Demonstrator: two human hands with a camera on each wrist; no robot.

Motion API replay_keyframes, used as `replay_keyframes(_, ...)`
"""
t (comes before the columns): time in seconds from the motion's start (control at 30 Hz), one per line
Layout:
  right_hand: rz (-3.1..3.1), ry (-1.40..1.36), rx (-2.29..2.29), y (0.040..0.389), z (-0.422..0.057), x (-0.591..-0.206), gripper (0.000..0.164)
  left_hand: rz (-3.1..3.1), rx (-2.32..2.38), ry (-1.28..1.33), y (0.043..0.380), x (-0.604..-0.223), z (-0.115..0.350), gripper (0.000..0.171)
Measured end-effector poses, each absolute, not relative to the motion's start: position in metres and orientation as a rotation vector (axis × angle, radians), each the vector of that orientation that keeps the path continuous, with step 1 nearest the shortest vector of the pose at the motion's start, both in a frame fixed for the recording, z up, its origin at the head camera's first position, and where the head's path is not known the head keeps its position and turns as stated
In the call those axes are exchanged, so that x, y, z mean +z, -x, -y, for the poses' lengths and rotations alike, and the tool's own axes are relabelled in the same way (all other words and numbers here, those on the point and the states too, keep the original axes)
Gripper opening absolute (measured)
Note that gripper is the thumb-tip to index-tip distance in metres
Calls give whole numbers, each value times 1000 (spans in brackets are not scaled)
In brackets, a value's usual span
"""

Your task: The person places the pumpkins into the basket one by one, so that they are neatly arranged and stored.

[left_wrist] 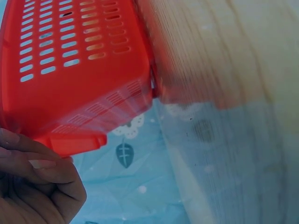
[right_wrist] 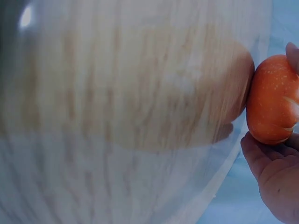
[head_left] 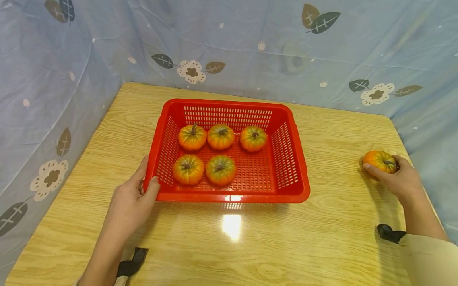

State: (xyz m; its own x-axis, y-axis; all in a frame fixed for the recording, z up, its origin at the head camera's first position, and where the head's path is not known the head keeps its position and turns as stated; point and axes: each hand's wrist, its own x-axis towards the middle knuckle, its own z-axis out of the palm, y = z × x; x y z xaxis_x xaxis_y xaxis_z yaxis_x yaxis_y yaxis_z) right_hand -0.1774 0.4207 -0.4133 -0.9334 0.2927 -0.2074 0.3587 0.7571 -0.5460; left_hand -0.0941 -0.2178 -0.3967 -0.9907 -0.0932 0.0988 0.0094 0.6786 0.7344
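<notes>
A red plastic basket (head_left: 234, 198) with slotted walls stands mid-table, several small orange-green pumpkins (head_left: 220, 170) lying inside it. At its near left corner, my left hand (head_left: 130, 202) grips the rim, thumb on top. The left wrist view shows the curled fingers (left_wrist: 42, 164) under the basket's rim (left_wrist: 70, 143). Far to the right, my right hand (head_left: 402, 178) holds one more pumpkin (head_left: 379, 161) between thumb and fingers. In the right wrist view that pumpkin (right_wrist: 271, 100) sits right at the tabletop, its orange side facing the camera.
The wood-grain table (head_left: 340, 222) has a glossy surface with a bright reflection in front of the basket. A blue patterned cloth (head_left: 243, 47) hangs behind the table and along both sides. Black straps (head_left: 390, 233) show at both wrists.
</notes>
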Motion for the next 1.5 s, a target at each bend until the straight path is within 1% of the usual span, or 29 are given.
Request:
replay_keyframes(0.17,-2852,-505,-867,179,-421,-409,107,2762,-1199,-71,94,-397,218,61)
replay_keyframes(0.57,-2896,-545,-952,188,-408,-391,106,2778,-1198,-81,94,-395,218,61)
replay_keyframes(0.83,-2937,-545,-1076,198,-388,-372,105,2777,-1201,-83,95,-396,219,61)
replay_keyframes(0.93,-2995,-525,-1104,202,-375,-365,102,2774,-1203,-76,95,-396,219,61)
replay_keyframes(1.13,-3046,-361,-1183,210,-347,-345,92,2775,-1205,-77,95,-396,218,62)
replay_keyframes(1.33,-3060,-114,-1225,212,-309,-325,86,2773,-1213,-70,96,-396,218,62)
replay_keyframes(1.5,-3021,162,-1299,212,-275,-316,83,2774,-1214,-67,95,-397,219,62)
